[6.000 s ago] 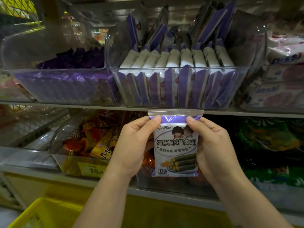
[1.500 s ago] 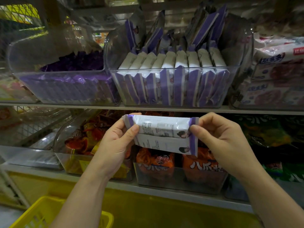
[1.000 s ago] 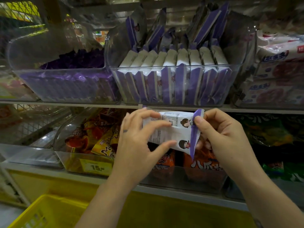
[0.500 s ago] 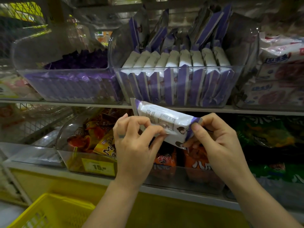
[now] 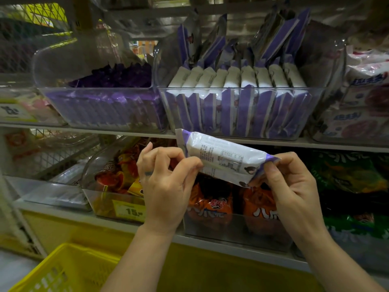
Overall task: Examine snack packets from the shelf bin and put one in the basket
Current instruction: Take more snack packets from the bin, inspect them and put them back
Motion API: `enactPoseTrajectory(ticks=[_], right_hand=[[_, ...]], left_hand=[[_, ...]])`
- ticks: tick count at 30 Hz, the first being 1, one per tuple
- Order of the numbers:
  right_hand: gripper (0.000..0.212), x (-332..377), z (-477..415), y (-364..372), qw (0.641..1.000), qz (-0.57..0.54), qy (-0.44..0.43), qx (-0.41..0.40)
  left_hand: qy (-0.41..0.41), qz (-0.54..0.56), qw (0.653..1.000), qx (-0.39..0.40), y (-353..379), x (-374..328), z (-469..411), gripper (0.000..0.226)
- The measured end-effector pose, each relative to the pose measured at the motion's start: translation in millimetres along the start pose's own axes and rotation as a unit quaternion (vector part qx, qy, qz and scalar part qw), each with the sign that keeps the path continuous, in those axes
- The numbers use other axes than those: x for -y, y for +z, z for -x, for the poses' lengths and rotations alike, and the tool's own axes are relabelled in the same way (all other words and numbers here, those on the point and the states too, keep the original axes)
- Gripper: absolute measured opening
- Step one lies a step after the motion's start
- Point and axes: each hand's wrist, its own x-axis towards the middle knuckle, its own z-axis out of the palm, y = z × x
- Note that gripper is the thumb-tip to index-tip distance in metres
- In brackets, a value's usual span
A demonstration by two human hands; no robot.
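Shopper checks a snack at a shop shelf: a white snack packet (image 5: 221, 159) with purple ends is held in the air just below the front of the clear shelf bin (image 5: 328, 66). It is tilted, with its left end up near the bin's base and its printed back panel facing the camera. The right hand (image 5: 294, 186) pinches the crumpled purple seal at the packet's lower right end between the thumb and curled fingers. The left hand (image 5: 166, 186), fingers curled, nips the packet's lower edge with the thumb tip. Two small cartoon faces show near the right end, so this may be two packets pressed together; the fold hides the join.

The bin itself holds a tight upright row of matching white-and-purple packets. Just left of it stands a second bin (image 5: 44, 66) of dark purple packs. One shelf below it, behind the hands, lie orange bags (image 5: 210, 203), with a price tag (image 5: 128, 210) to their left and green bags (image 5: 347, 175) to their right. Well below the bin and to its left sits the yellow basket (image 5: 69, 268).
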Motion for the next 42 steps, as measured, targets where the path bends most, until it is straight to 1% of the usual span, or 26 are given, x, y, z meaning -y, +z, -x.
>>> enactPoseTrajectory(ticks=[3, 5, 9, 11, 13, 16, 17, 19, 21, 23, 24, 25, 26, 27, 28, 29, 30, 31, 33, 35, 36, 37, 38, 40, 42], right_hand=[[0.017, 0.7, 0.1, 1.3, 1.0, -0.005, 0.0, -0.009], [0.016, 2.3, 0.3, 2.6, 1.0, -0.009, 0.0, -0.013], [0.013, 11.7, 1.7, 8.0, 0.999, -0.017, 0.0, -0.036], [0.014, 24.2, -0.9, 12.6, 0.997, -0.036, -0.016, -0.062], [0.019, 38.0, -6.6, 18.0, 0.994, -0.065, -0.032, -0.087], [0.023, 59.4, -21.4, 26.5, 0.977, -0.175, -0.008, -0.119], [0.022, 67.5, -27.1, 29.7, 0.967, -0.222, 0.007, -0.126], [0.017, 81.4, -37.6, 36.3, 0.948, -0.285, 0.037, -0.136], [0.01, 92.3, -47.4, 41.6, 0.946, -0.289, 0.067, -0.134], [0.007, 98.6, -57.4, 41.5, 0.954, -0.258, 0.091, -0.118], [0.011, 101.7, -63.6, 39.2, 0.962, -0.231, 0.101, -0.105], [0.018, 104.2, -70.0, 35.6, 0.973, -0.186, 0.103, -0.087], [0.029, 105.9, -75.3, 30.6, 0.987, -0.114, 0.09, -0.061], [0.043, 107.5, -80.0, 24.9, 0.998, -0.012, 0.058, -0.03], [0.06, 109.9, -84.3, 19.0, 0.994, 0.107, 0.009, 0.003], [0.073, 113.0, -88.7, 14.1, 0.975, 0.214, -0.05, 0.033], [0.082, 117.5, -94.1, 11.4, 0.949, 0.29, -0.106, 0.06], [0.086, 122.4, -100.7, 10.3, 0.926, 0.338, -0.142, 0.088], [0.092, 129.8, -116.5, 7.8, 0.898, 0.387, -0.145, 0.152], [0.096, 132.9, -133.1, 4.2, 0.866, 0.437, -0.132, 0.203], [0.093, 134.2, -140.3, 2.5, 0.852, 0.458, -0.133, 0.215], [0.089, 135.3, -147.2, 1.2, 0.846, 0.466, -0.136, 0.22], [0.084, 136.1, -153.5, 0.1, 0.851, 0.457, -0.139, 0.219], [0.075, 135.8, -165.7, -3.4, 0.876, 0.415, -0.134, 0.207], [0.068, 133.8, -176.9, -9.3, 0.906, 0.358, -0.103, 0.2]], left_hand=[[0.007, 0.003, 1.0, -0.004, -0.3, -0.6, 0.1, 0.015], [-0.004, 0.016, 1.0, -0.006, -1.9, -2.4, -0.2, 0.015], [-0.083, 0.038, 0.996, -0.002, -8.5, -15.2, -9.0, 0.018], [-0.137, 0.094, 0.986, -0.002, -12.3, -27.0, -20.1, 0.028], [-0.202, 0.182, 0.962, -0.021, -15.5, -40.3, -34.7, 0.034], [-0.297, 0.31, 0.903, -0.03, -21.3, -60.3, -62.8, 0.036], [-0.315, 0.352, 0.881, -0.021, -23.2, -65.9, -72.3, 0.036], [-0.316, 0.409, 0.856, 0.013, -24.6, -73.7, -89.1, 0.034], [-0.316, 0.45, 0.833, 0.067, -22.8, -77.7, -102.4, 0.042], [-0.325, 0.47, 0.815, 0.095, -23.3, -77.0, -115.4, 0.051], [-0.327, 0.463, 0.818, 0.097, -24.3, -74.3, -121.8, 0.054], [-0.328, 0.446, 0.827, 0.098, -25.6, -71.0, -128.7, 0.055], [-0.328, 0.423, 0.839, 0.102, -26.9, -66.9, -135.6, 0.053], [-0.327, 0.401, 0.849, 0.11, -28.2, -63.3, -142.3, 0.051], [-0.326, 0.384, 0.855, 0.123, -28.9, -60.0, -148.9, 0.05], [-0.326, 0.373, 0.857, 0.139, -28.8, -57.5, -155.4, 0.049], [-0.325, 0.362, 0.859, 0.159, -28.1, -55.5, -161.4, 0.05], [-0.32, 0.348, 0.862, 0.181, -26.8, -54.3, -167.6, 0.051], [-0.299, 0.321, 0.872, 0.216, -23.7, -54.2, -178.3, 0.052], [-0.281, 0.306, 0.88, 0.229, -19.8, -54.3, -187.6, 0.05], [-0.271, 0.307, 0.882, 0.232, -17.2, -53.9, -192.2, 0.049], [-0.262, 0.314, 0.881, 0.236, -14.6, -53.6, -197.0, 0.048], [-0.254, 0.322, 0.878, 0.245, -11.7, -52.8, -201.9, 0.048], [-0.237, 0.34, 0.868, 0.275, -7.0, -49.8, -211.6, 0.053], [-0.213, 0.383, 0.841, 0.316, -2.1, -46.5, -218.8, 0.057]])
